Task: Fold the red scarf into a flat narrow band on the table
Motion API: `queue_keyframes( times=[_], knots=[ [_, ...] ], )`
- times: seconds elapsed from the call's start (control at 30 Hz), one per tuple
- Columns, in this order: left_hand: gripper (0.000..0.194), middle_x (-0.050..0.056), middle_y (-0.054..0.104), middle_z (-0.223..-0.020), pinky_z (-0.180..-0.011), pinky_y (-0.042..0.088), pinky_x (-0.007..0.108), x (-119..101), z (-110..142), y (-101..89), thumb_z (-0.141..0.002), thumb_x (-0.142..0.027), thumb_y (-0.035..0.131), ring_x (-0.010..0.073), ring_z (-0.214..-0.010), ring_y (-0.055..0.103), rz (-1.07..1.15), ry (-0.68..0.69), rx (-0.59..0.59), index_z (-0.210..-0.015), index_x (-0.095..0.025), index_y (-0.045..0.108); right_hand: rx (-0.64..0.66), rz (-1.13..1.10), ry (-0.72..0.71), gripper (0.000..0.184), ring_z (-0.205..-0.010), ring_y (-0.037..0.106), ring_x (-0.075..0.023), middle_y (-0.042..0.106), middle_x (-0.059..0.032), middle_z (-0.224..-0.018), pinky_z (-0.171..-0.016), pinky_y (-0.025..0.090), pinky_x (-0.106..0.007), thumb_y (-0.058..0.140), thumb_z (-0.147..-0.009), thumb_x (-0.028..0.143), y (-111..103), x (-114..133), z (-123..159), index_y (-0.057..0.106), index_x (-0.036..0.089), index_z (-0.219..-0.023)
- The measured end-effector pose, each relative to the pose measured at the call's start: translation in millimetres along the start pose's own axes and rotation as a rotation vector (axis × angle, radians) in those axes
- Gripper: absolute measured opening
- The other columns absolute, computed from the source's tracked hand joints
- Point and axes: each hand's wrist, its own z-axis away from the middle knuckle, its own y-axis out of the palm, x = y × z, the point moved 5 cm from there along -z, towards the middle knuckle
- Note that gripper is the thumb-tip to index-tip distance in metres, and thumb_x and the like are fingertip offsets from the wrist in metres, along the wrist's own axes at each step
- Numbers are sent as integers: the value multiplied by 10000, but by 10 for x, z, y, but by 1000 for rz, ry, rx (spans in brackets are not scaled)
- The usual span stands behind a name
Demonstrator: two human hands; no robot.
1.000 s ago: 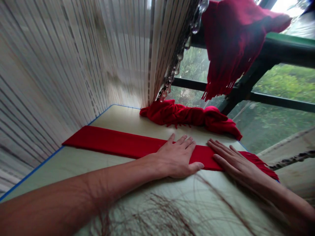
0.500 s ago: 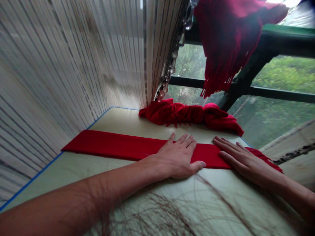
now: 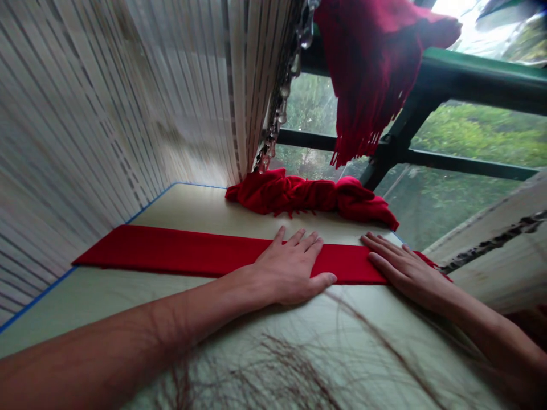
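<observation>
A long red scarf (image 3: 171, 249), folded into a narrow flat strip, lies across the pale tabletop (image 3: 141, 307). My left hand (image 3: 293, 265) rests palm down near its middle, fingers spread. Toward the scarf's fringed right end, my right hand (image 3: 397, 265) lies flat with fingers stretched out and hides part of the fringe. Both hands touch the cloth without gripping it.
A crumpled red fringed cloth (image 3: 307, 196) lies along the table's back edge. Another fringed red cloth (image 3: 371, 74) hangs before the window frame (image 3: 470, 80). A striped string curtain (image 3: 128, 102) with a bead strand (image 3: 282, 97) borders the left. Loose hair strands cross the foreground.
The view has turned a little right, so the scene sits further left. Both hands have slid slightly right along the scarf, the right hand covering more of the fringed end.
</observation>
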Motion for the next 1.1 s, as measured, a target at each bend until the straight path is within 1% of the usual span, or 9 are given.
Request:
queue_keyframes(
  times=[0.13,0.23,0.33,0.47,0.57,0.63,0.7,0.93,1.1],
  knots=[
    [828,132,209,-1712,-1289,16,606,-8,-4,-5,-1035,-669,310,308,-1601,160,-7,-1,-4,-1643,-109,255,-38,-58,-128,650,-1588,180,-295,275,-40,-1711,-1276,138,-639,252,-1062,608,-72,313,12,314,310,-1636],
    [854,129,203,-1714,-1292,21,598,-15,-1,-13,-1025,-686,340,299,-1603,155,-14,-7,3,-1648,-111,238,40,-69,-207,631,-1589,174,-282,265,-14,-1715,-1282,128,-622,269,-1067,603,-37,522,1,297,339,-1638],
    [846,116,209,-1716,-1296,32,590,-18,7,-25,-1025,-687,337,295,-1603,156,-18,-17,9,-1647,-120,249,82,-41,-125,669,-1585,200,-305,305,-28,-1701,-1271,139,-657,246,-1054,642,5,376,-15,319,317,-1634],
    [835,79,227,-1718,-1289,43,618,-10,14,-43,-1007,-709,354,321,-1606,124,-28,-50,5,-1646,-175,280,50,-34,-19,713,-1588,185,-324,307,-44,-1699,-1262,143,-680,203,-1041,668,-14,142,-1,338,291,-1631],
    [843,90,236,-1718,-1283,49,628,-3,13,-48,-992,-730,367,333,-1604,127,-26,-64,-5,-1644,-202,293,16,-53,-109,695,-1598,140,-293,244,-25,-1720,-1282,93,-634,231,-1049,653,-43,305,12,280,305,-1649],
    [843,97,243,-1716,-1282,54,629,-1,12,-48,-990,-736,362,329,-1603,137,-24,-64,-11,-1642,-206,299,36,-52,-173,679,-1598,138,-290,227,-9,-1726,-1284,90,-626,266,-1050,651,-32,450,10,263,335,-1650],
    [841,90,252,-1714,-1278,52,641,1,15,-52,-986,-745,363,329,-1602,144,-19,-65,-19,-1639,-219,308,73,-37,-168,682,-1593,161,-302,253,-10,-1719,-1278,110,-640,284,-1041,664,-3,496,-3,279,346,-1644],
    [814,67,221,-1723,-1268,51,655,-2,43,-74,-978,-757,367,324,-1603,137,-22,-118,-5,-1639,-286,303,85,10,-51,686,-1586,181,-297,296,-7,-1702,-1267,162,-644,216,-1039,655,0,246,-29,297,337,-1641],
    [830,73,220,-1725,-1269,53,650,-6,47,-70,-971,-771,353,333,-1604,126,-34,-123,-11,-1643,-286,295,81,-9,-25,695,-1589,161,-301,262,-15,-1710,-1266,135,-657,211,-1041,660,-7,237,-13,291,322,-1644]
  ],
)
